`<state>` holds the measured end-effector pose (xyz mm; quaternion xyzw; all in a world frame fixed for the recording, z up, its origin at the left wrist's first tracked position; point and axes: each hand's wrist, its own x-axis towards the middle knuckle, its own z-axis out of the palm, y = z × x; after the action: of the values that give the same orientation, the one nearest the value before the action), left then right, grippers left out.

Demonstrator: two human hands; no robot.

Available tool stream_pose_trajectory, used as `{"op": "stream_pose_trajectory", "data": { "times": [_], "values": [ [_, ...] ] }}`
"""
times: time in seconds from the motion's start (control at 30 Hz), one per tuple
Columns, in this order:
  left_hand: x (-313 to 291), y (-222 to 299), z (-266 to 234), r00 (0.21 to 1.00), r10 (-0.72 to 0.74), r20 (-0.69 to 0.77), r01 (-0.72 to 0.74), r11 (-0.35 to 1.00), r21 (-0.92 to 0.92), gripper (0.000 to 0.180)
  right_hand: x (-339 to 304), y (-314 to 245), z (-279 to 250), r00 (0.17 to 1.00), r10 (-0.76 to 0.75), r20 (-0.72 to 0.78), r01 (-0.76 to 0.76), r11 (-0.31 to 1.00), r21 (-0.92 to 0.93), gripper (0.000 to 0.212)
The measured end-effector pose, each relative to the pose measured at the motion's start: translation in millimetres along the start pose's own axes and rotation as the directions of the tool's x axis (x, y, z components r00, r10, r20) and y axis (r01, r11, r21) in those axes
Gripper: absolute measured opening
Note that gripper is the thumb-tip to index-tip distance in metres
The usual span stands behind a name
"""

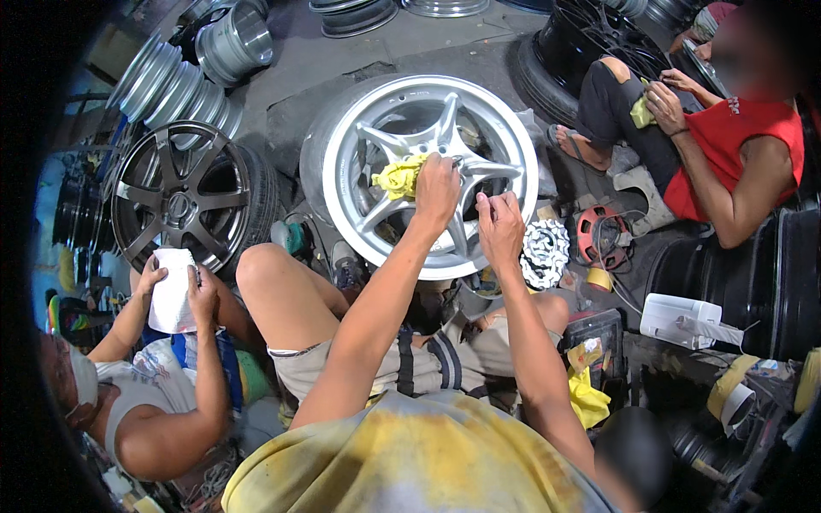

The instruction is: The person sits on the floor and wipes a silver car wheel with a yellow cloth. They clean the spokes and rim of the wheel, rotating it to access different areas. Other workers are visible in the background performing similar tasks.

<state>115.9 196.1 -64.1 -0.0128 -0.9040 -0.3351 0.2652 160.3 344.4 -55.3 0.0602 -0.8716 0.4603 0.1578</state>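
Head view: a scuffed grey workshop floor (295,61) surrounds a silver metal wheel (445,132) with tapering star-shaped spokes. The left hand (438,190) clutches a crumpled yellow cloth (398,177) over them; the right hand (501,227) curls at the rounded edge, grip unclear.

I count one silver wheel (438,139), with one left hand (438,190) and one right hand (502,229) at it. Yellow cloths (398,177), I see three: one on the silver wheel, one off to its right, one below and right of it. To its left, one dark wheel (178,207). Two co-workers (740,171) sit nearby, one either side of it. The silver rims (233,44) beyond its left overlap too much to count.
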Motion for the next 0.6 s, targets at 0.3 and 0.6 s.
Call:
{"op": "stream_pose_trajectory", "data": {
  "times": [0.3,0.6],
  "values": [
    [4.3,-0.4,1.7,1.0,-0.03,0.001,0.03,0.999,-0.022,0.008,-3.1,1.4,-2.2,1.0,0.017,0.025,-0.016,0.999,-0.029,0.032],
    [4.6,-0.5,2.9,1.0,0.016,-0.001,-0.016,0.999,0.035,0.007,0.8,2.9,1.3,1.0,-0.021,0.01,0.022,0.999,-0.045,0.032]
  ]
}}
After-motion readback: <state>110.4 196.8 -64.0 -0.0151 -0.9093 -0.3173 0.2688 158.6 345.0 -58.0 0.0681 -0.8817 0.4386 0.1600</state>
